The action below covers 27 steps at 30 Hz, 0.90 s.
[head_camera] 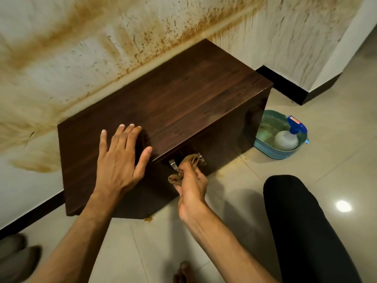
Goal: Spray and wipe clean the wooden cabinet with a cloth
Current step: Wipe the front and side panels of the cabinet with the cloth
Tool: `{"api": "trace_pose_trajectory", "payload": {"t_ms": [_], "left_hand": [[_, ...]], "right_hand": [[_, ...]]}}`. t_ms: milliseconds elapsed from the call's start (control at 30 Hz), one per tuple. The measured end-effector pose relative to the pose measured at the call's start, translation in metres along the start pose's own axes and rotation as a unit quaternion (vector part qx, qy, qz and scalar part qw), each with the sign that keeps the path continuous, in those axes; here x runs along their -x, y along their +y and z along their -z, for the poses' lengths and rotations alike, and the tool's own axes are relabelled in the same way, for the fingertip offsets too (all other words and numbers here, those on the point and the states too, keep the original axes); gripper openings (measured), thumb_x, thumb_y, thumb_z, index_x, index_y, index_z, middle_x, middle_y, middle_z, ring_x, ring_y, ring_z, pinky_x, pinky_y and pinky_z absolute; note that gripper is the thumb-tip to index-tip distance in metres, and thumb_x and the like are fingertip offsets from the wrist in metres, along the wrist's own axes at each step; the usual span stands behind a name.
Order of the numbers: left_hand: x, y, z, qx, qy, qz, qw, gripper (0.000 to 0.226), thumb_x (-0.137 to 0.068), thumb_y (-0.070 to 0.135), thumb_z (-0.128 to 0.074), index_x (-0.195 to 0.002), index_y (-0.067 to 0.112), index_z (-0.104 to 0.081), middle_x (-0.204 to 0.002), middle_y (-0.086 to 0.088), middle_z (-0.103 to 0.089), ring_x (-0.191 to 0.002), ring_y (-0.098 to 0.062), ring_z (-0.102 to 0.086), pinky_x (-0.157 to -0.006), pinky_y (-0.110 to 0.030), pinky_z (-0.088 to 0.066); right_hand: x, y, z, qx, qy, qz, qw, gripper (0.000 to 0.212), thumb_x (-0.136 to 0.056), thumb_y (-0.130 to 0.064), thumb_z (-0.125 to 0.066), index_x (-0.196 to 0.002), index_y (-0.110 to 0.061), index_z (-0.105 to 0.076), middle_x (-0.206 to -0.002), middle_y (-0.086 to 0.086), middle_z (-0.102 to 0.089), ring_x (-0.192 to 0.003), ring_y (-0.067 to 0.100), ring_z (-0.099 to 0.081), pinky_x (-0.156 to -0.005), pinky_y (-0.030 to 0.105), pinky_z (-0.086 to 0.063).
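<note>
- My left hand [119, 158] lies flat, fingers straight, on the wooden cabinet [173, 103] top.
- My right hand's [190, 187] grip bunches the brown cloth [183, 168] against the cabinet front, by its metal handles [173, 164].
- The spray bottle [288, 136] sits in a teal basket [271, 152] beside the cabinet.

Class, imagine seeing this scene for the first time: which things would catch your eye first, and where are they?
The dark wooden cabinet against the rust-stained wall dominates. The left hand rests flat on its top while the right hand grips a brown cloth at the front handles. A spray bottle lies in a teal basket on the right.
</note>
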State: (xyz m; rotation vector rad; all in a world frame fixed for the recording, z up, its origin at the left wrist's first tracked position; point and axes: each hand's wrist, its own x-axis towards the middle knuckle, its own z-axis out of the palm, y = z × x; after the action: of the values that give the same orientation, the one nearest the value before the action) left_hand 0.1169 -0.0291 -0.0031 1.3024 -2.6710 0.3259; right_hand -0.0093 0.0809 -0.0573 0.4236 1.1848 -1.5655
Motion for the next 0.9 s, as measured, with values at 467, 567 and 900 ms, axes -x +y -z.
{"api": "trace_pose_trajectory", "payload": {"t_ms": [467, 567, 900], "left_hand": [[0.014, -0.021, 0.006, 0.042, 0.019, 0.019, 0.999, 0.069, -0.113, 0.059, -0.03, -0.168, 0.019, -0.038, -0.176, -0.01, -0.039, -0.168, -0.029, -0.027, -0.138, -0.06, -0.002], [0.063, -0.066, 0.005, 0.013, 0.011, 0.061, 0.998, 0.075, -0.109, 0.068, -0.029, -0.17, 0.023, -0.036, -0.179, -0.008, -0.033, -0.169, -0.029, -0.023, -0.138, -0.06, -0.004], [0.091, -0.086, -0.002, 0.096, 0.013, 0.138, 0.986, 0.072, -0.114, 0.066, -0.019, -0.173, 0.027, -0.028, -0.183, -0.003, -0.023, -0.172, -0.022, -0.011, -0.139, -0.054, -0.006]], "right_hand": [[-0.111, -0.006, 0.076, 0.512, -0.134, 0.714, 0.458, 0.085, -0.093, -0.006, -0.068, -0.166, -0.012, -0.024, -0.173, 0.011, -0.018, -0.158, 0.051, -0.009, -0.113, 0.087, -0.018], [-0.119, -0.039, 0.078, 0.526, -0.201, 0.765, 0.311, 0.097, -0.093, -0.012, -0.061, -0.169, -0.023, -0.001, -0.178, -0.004, 0.009, -0.164, 0.029, 0.011, -0.108, 0.086, -0.014], [-0.128, -0.09, 0.04, 0.543, -0.186, 0.817, -0.049, 0.068, -0.104, -0.034, -0.068, -0.164, -0.029, -0.036, -0.173, -0.004, -0.029, -0.163, 0.036, 0.007, -0.129, 0.054, 0.006]]}}
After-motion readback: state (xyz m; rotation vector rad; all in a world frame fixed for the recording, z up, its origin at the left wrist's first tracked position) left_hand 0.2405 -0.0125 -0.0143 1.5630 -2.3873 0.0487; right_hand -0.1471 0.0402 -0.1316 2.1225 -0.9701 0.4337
